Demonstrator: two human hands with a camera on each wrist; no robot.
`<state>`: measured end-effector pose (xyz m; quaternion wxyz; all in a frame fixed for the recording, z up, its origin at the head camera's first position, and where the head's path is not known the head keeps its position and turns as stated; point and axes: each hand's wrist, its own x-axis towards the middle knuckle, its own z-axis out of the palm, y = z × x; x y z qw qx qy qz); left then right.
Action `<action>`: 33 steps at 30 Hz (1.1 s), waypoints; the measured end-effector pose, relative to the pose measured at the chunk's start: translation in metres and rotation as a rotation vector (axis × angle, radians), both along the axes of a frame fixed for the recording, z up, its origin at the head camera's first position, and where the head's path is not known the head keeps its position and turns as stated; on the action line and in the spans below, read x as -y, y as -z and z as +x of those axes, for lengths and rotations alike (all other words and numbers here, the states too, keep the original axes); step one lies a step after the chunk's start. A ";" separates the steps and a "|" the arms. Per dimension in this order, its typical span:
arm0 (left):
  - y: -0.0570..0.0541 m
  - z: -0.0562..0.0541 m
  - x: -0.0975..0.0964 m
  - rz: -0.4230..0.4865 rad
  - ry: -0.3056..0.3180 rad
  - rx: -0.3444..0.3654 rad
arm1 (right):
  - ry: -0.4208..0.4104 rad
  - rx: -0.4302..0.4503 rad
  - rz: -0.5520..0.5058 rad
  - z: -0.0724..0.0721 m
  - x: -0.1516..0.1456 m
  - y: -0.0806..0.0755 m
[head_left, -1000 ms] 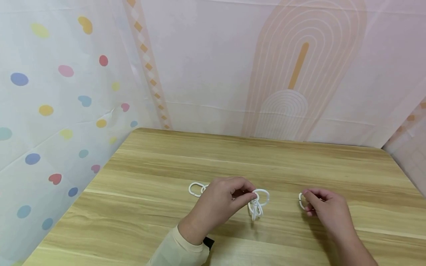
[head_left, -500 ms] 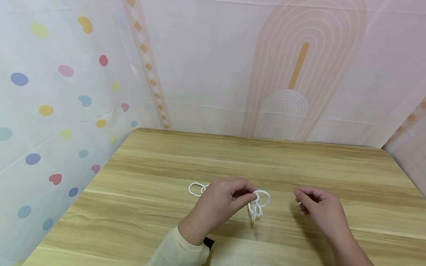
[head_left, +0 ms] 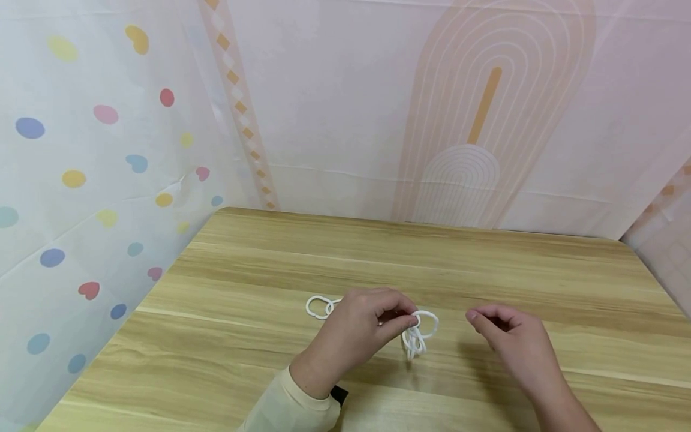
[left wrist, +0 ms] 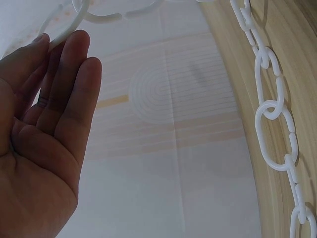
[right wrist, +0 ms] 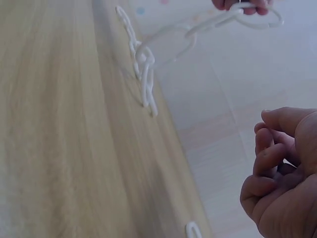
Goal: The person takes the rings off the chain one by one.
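My left hand [head_left: 358,336] pinches a white plastic chain [head_left: 414,345] by a link, thumb against forefinger. One oval link [head_left: 430,324] sticks out to the right of the fingertips; others hang below in a bunch. More linked ovals of the chain [left wrist: 270,134] run down the right side of the left wrist view. My right hand [head_left: 510,342] is to the right of the chain, apart from it. In the right wrist view, its thumb and forefinger tips meet, the other fingers curl, and nothing shows between them. A white link piece [right wrist: 193,230] lies at that view's bottom edge.
Behind my left wrist, another part of the chain [head_left: 320,307] lies on the wooden table [head_left: 259,252]. Patterned cloth [head_left: 335,108] hangs behind the table, and a dotted cloth [head_left: 108,240] along its left side.
The white link that was pinched in my right hand is no longer seen there. That hand has moved a little left toward the chain; my left hand stays nearly still.
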<state>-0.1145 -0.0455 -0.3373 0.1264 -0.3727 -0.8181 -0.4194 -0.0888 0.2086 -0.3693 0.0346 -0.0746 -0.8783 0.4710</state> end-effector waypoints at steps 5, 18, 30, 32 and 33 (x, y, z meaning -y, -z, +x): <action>0.000 0.000 0.000 0.000 0.008 0.011 | -0.009 -0.025 -0.012 0.005 0.007 -0.007; -0.001 0.003 0.000 -0.022 0.026 0.035 | -0.059 -0.105 -0.048 0.020 0.023 -0.017; 0.000 0.001 -0.002 -0.065 0.048 -0.047 | -0.136 -0.210 -0.038 0.029 0.032 -0.019; 0.001 0.001 -0.002 -0.071 0.051 -0.046 | -0.140 -0.203 -0.038 0.029 0.034 -0.019; 0.001 0.001 -0.002 -0.072 0.052 -0.043 | -0.143 -0.196 -0.040 0.029 0.034 -0.019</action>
